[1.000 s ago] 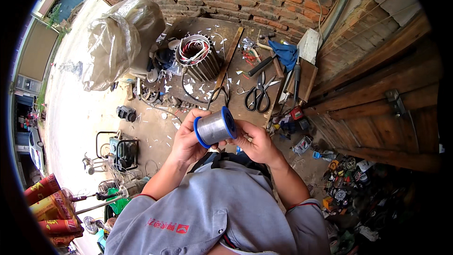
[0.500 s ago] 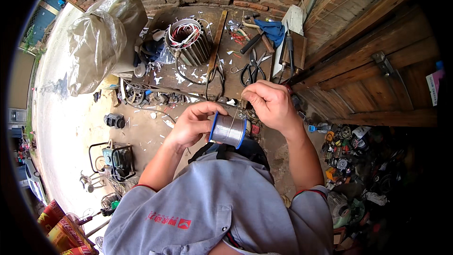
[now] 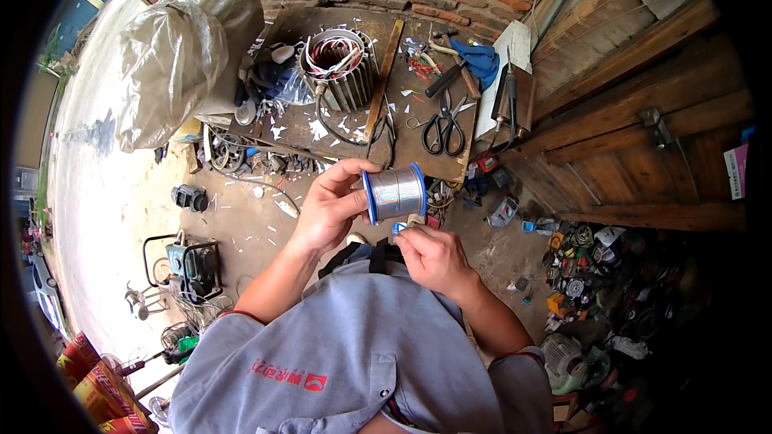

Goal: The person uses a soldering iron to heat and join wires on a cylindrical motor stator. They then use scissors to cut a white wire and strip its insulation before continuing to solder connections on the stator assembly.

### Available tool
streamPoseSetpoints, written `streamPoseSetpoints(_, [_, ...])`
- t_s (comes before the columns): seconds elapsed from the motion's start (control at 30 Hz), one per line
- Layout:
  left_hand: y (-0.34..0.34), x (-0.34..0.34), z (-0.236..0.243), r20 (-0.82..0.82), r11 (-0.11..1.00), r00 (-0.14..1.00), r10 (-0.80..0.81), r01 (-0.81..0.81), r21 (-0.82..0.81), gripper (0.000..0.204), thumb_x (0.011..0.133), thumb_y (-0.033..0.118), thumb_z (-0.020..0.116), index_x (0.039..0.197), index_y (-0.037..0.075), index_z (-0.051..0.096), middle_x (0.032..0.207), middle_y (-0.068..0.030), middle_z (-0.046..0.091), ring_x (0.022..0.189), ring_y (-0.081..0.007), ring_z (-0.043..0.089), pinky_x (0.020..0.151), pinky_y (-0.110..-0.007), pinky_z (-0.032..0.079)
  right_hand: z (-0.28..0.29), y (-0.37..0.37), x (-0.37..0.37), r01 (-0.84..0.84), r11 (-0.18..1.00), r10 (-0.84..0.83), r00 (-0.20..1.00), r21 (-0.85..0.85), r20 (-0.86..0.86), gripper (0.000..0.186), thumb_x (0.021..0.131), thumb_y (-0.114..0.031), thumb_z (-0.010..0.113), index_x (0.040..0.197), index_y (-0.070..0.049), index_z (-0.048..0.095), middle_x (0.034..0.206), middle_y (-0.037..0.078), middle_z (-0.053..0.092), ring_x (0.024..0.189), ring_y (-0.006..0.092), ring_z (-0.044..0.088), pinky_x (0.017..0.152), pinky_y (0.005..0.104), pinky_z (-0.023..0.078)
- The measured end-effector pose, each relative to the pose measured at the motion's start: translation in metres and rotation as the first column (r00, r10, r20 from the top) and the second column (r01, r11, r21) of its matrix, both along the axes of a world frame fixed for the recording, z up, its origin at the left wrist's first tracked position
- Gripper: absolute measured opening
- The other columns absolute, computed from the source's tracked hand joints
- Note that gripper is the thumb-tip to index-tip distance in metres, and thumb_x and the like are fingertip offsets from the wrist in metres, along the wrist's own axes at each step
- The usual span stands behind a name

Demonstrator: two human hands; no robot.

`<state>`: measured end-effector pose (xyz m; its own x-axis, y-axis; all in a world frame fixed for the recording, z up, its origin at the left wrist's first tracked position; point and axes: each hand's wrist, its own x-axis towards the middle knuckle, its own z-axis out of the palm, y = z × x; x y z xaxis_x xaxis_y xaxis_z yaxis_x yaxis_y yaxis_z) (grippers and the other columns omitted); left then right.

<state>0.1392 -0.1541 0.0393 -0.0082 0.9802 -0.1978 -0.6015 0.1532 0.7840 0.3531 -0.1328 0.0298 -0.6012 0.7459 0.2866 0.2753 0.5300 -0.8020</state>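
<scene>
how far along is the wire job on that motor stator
Done: the finned grey motor stator on the wooden workbench already carries windings. In hand: the left hand holds a blue-flanged spool of silvery wire; the right hand pinches something small beneath it. Left: no wire runs from spool to stator; black-handled scissors lie unused.

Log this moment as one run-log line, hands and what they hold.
left hand: grips blue-flanged spool of silver wire | right hand: pinches small blue-white piece just below spool | behind: wooden workbench, black scissors
</scene>
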Motion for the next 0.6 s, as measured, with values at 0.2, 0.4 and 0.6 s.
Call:
streamPoseSetpoints(0.2, [-0.002, -0.004, 0.009, -0.282, 0.967, 0.93, -0.234, 0.194, -0.164, 0.034, 0.085, -0.009, 0.065, 0.118, 0.001, 0.064, 0.108, -0.0049, 0.064, 0.082, -0.0092, 0.063, 0.059, -0.023, 0.051, 0.05, 0.021, 0.01, -0.021, 0.958, -0.013, 0.993, 0.287, 0.117, 0.01, 0.081, -0.008, 0.073, 0.087, -0.004, 0.066, 0.071, 0.007, 0.056, 0.064, 0.0275, 0.06, 0.056, 0.0387, 0.048])
streamPoseSetpoints(0.4, [0.019, -0.021, 0.003, -0.388, 0.793, 0.744, -0.544, 0.607, 0.054, 0.026, 0.082, -0.004, 0.073, 0.108, 0.0, 0.072, 0.114, -0.0108, 0.063, 0.107, -0.0214, 0.059, 0.09, -0.032, 0.047, 0.022, 0.037, 0.019, -0.132, 0.907, 0.129, 0.991, -0.399, -0.034, 0.058, 0.068, -0.03, 0.091, 0.108, -0.001, 0.061, 0.096, 0.009, 0.064, 0.087, 0.0196, 0.063, 0.074, 0.0342, 0.051])
streamPoseSetpoints(0.6, [0.039, 0.005, -0.006, -0.489, 0.811, 0.74, -0.462, 0.575, 0.103, 0.029, 0.084, -0.005, 0.071, 0.112, 0.002, 0.072, 0.12, -0.0099, 0.062, 0.106, -0.02, 0.06, 0.087, -0.032, 0.049, -0.02, 0.046, 0.038, -0.345, 0.399, 0.014, 0.929, -0.85, -0.371, 0.05, 0.082, -0.022, 0.081, 0.117, 0.004, 0.058, 0.1, 0.005, 0.061, 0.09, 0.0126, 0.058, 0.076, 0.0271, 0.047])
